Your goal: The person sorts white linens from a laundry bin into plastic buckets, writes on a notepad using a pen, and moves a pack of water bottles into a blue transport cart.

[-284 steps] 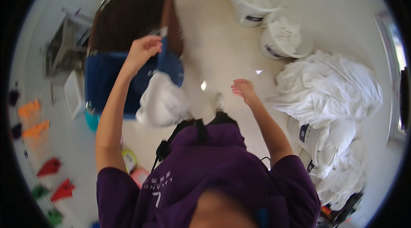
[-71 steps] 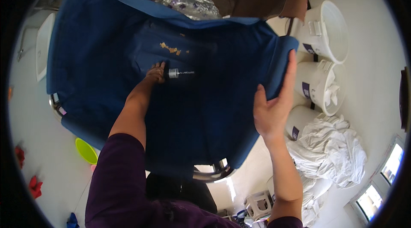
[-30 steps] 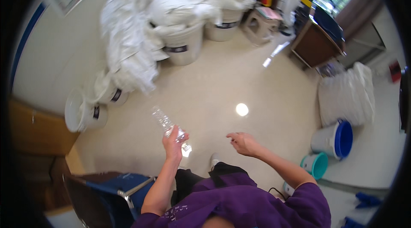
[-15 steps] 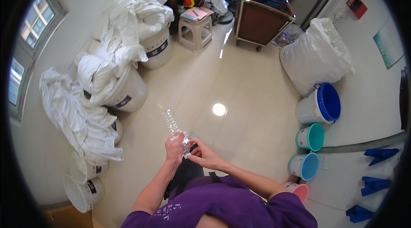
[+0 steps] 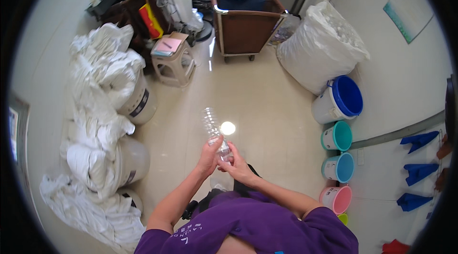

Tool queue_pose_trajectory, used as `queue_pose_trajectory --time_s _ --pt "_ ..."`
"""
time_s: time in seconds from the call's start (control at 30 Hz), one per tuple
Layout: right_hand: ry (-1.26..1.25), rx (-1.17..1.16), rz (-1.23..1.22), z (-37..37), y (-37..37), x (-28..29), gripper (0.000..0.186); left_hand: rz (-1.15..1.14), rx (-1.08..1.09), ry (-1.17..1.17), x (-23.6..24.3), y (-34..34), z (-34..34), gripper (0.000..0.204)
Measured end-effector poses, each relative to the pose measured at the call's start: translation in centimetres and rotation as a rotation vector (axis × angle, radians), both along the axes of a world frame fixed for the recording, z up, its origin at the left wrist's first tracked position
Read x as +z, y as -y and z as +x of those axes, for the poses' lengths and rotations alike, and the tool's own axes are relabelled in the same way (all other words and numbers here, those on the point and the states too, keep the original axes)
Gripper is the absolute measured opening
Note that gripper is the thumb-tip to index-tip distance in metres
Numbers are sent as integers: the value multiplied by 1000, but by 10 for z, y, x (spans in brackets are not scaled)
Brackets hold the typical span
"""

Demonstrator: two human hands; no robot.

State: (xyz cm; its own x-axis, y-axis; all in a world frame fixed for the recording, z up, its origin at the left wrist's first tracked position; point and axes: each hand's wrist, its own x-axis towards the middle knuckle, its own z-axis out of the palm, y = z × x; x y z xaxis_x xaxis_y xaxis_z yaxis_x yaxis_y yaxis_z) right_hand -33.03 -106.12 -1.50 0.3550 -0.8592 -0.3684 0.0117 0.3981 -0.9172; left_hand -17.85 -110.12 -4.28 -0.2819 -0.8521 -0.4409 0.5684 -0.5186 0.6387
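Note:
A clear empty plastic bottle (image 5: 211, 125) points away from me over the tiled floor, its cap end near my body. My left hand (image 5: 208, 155) wraps around the bottle's lower body. My right hand (image 5: 234, 166) closes on the bottle's neck end, fingers over the cap area. Both hands meet in front of my purple shirt, just below a bright light reflection on the floor.
White linen (image 5: 98, 106) is heaped over white drums along the left. A brown cart with a blue bag (image 5: 243, 13) stands ahead, a beige stool (image 5: 172, 60) beside it. A stuffed white sack (image 5: 324, 46) and several coloured buckets (image 5: 339, 103) line the right wall.
I have turned away from the blue cart bag, carrying the bottle in my left hand. My right hand, free a second ago, has now come onto the bottle's neck end.

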Motion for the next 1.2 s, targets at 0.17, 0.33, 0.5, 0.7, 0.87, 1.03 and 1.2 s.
queue_pose_trajectory --time_s 0.17,0.33,0.5,0.7,0.87,1.03,1.2 --pt "329 -236 212 -66 114 -18 61 -80 -219 187 -2 91 -37 60" --pt "269 -676 49 -213 285 6 18 130 -277 301 -34 173 -25 47" --pt "391 -980 -245 -380 480 110 24 323 6 445 -66 225 9 31" --pt "613 -1205 -183 -597 659 177 55 324 44 397 -60 288 6 30" --pt "-61 -430 -479 -413 702 40 16 363 -3 513 -62 314 27 22" --pt "-271 1 53 -146 641 -90 22 352 57 540 -81 349 61 21" --pt "-383 719 -355 25 654 -141 22 380 211 489 -122 402 108 17"
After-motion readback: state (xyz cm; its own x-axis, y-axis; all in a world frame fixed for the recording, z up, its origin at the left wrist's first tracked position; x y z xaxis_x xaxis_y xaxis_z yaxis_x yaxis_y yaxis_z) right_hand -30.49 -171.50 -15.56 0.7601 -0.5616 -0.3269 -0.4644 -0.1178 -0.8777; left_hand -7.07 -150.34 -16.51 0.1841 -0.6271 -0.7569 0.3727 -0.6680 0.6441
